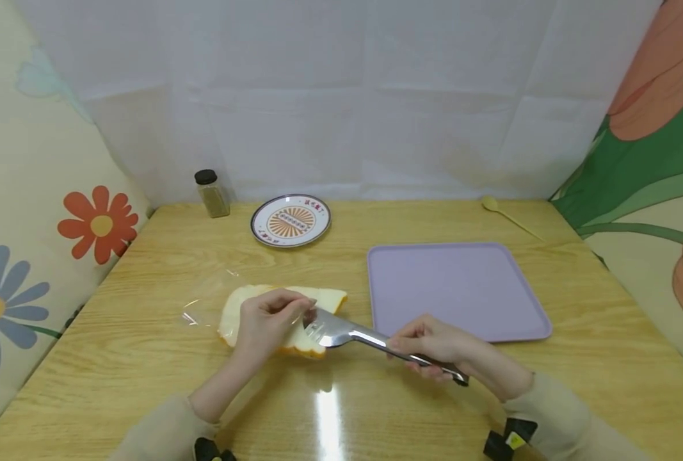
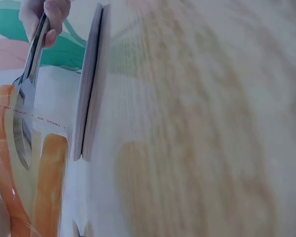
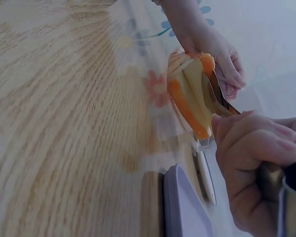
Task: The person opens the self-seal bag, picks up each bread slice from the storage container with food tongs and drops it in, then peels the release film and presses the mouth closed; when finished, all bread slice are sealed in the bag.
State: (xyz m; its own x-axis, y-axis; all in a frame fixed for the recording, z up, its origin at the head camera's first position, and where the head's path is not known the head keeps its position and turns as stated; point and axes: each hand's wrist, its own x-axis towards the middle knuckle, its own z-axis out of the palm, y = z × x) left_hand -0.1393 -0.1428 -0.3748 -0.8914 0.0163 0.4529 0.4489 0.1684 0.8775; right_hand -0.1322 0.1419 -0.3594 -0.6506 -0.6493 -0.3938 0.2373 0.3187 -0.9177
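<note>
Sliced bread (image 1: pixel 239 314) in a clear plastic bag (image 1: pixel 201 312) is near the table's middle, left of the tray. My left hand (image 1: pixel 265 320) pinches the bag's edge between thumb and fingers, above the bread. In my right hand (image 1: pixel 433 349) are metal tongs (image 1: pixel 367 336), gripped by the handle. Their broad end reaches into the bag's mouth; in the left wrist view it lies between two pieces of bread (image 2: pixel 50 180) with orange-brown crust. The right wrist view shows the tongs beside the bread (image 3: pixel 185 101) too, but my fingers cover part of the handle.
A purple tray (image 1: pixel 450 288) lies to the right of the bread. Toward the back stand a patterned round plate (image 1: pixel 291 222) and a black-lidded jar (image 1: pixel 213 197). A yellow spoon (image 1: pixel 492 204) rests at the back right. A white cloth (image 1: pixel 341 128) hangs behind the table.
</note>
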